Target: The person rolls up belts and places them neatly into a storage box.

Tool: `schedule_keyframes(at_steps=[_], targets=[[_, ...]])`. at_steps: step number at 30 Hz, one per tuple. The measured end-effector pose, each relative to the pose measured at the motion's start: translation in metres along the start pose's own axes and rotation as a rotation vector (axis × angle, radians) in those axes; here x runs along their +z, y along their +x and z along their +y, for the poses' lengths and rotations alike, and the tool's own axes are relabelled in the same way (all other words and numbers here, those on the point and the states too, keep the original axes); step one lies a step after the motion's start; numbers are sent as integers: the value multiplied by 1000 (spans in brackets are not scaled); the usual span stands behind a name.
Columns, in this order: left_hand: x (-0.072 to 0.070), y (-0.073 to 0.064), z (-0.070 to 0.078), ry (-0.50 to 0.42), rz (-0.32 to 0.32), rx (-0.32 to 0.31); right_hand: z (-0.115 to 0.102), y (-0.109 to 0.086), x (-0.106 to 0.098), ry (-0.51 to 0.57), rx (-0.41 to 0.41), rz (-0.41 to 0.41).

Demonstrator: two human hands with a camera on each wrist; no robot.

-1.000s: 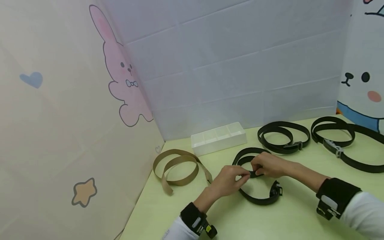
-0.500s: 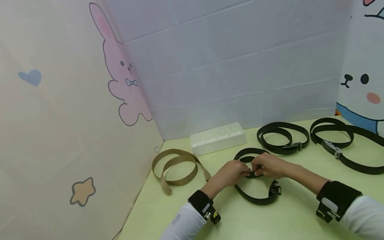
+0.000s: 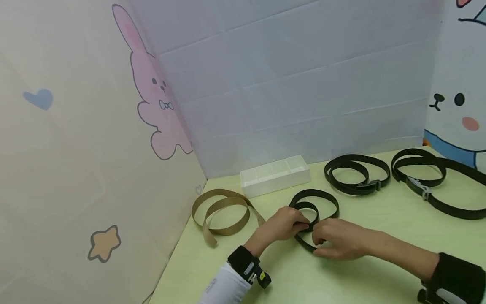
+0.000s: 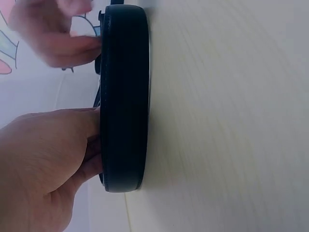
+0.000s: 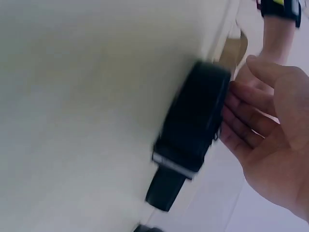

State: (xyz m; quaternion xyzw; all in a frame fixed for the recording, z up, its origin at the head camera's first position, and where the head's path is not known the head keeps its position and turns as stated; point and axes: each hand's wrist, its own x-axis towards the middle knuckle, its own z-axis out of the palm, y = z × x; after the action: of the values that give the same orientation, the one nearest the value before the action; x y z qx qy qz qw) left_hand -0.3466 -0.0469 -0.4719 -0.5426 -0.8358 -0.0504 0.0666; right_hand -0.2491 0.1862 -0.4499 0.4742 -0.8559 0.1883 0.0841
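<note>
Pinching narrowly, the left hand (image 3: pixel 282 223) is gripping the inner coil of a black belt (image 4: pixel 124 101), while the right hand (image 3: pixel 341 238) is holding nothing, its fingers loosely bent and its thumb standing apart beside the buckle end (image 5: pixel 181 152); whether those fingers are touching it, one cannot tell. Around the belt, the pale green tabletop (image 3: pixel 387 215) is stretching broadly toward six o'clock, its side edge slanting past nine and its back edge meeting a creased white backdrop (image 3: pixel 296 76) at twelve. From the belt's centre in the head view, the left hand is lying at nine o'clock and the right at four, with the outer loop arching toward twelve beyond them. Smooth and leathery, the belt is standing on its narrow edge, stitching running along its rim. Farther out at nine, a matte tan belt (image 3: pixel 228 231) is curling in loose rings. Between ten and eleven, a glossy white compartment tray (image 3: pixel 279 185) is sitting near the back edge. Between one and two, a second black belt (image 3: pixel 353 192) is lying coiled; toward three, a third black belt (image 3: pixel 463 214) is showing its silver buckle (image 3: pixel 426 193).
</note>
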Motion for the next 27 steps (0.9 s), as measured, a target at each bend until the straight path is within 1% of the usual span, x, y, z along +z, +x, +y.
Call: schedule_keyframes(at_steps=[2, 5, 8, 9, 12, 13, 15, 17, 19, 20, 22, 25, 27], targets=[[-1, -4, 0, -15, 0, -5, -10, 1, 5, -33, 24, -37], [-2, -10, 2, -39, -1, -10, -18, 0, 11, -74, 77, -49], [-2, -17, 4, -72, 2, -7, -15, -6, 11, -98, 116, -50], [-3, -20, 4, -85, 4, -10, -12, -9, 10, -114, 112, -45], [-5, -28, 5, -131, 3, -15, 6, -20, 8, -199, 56, -6], [-6, -31, 5, -147, -1, -21, 21, -25, 11, -219, 0, 23], [-8, -36, 6, -188, -12, -39, 35, -31, 9, -296, -62, 66], [-11, -41, 8, -235, -26, -57, 48, -34, 7, -348, -114, 99], [-12, -44, 9, -279, -36, -74, 59, -36, 4, -384, -147, 130], [-12, -46, 10, -299, -39, -80, 55, -35, -1, -415, -128, 133], [-11, -48, 11, -334, -39, -84, 64, -36, -4, -443, -137, 160], [-9, -51, 14, -365, -23, -82, 75, -38, -8, -481, -115, 178], [-9, -52, 15, -375, -5, -83, 79, -39, -10, -495, -102, 184]])
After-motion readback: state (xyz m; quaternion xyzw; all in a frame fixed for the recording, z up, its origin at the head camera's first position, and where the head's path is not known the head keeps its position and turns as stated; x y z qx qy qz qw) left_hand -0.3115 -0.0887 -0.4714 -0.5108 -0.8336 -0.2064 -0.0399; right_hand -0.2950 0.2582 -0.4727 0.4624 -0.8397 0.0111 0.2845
